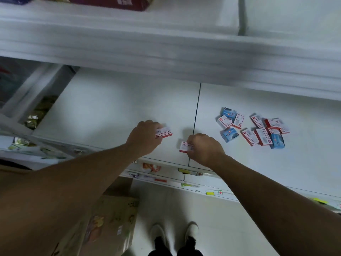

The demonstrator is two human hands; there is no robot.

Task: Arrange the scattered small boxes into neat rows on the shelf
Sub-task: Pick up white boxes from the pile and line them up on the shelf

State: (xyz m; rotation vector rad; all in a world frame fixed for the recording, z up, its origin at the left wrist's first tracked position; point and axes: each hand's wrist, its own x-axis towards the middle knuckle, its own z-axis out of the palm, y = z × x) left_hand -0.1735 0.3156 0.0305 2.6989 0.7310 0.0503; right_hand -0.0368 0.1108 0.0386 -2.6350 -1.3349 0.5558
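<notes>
Soft, even light falls on the white shelf (110, 108), apparently from overhead, with a faint bright patch beyond the fingers (158, 126) of the left hand and no hard glare. Short, diffuse shadows sit just beyond the fingers of both hands. The upper shelf edge (166, 50), far beyond the fingers, is smeared by motion blur into streaks. Print on the scattered boxes (254, 128), right of the fingers, is too soft to read. Wide-angle distortion swells the forearms at the lower corners, and the whole picture has a cool, slightly greenish cast.
</notes>
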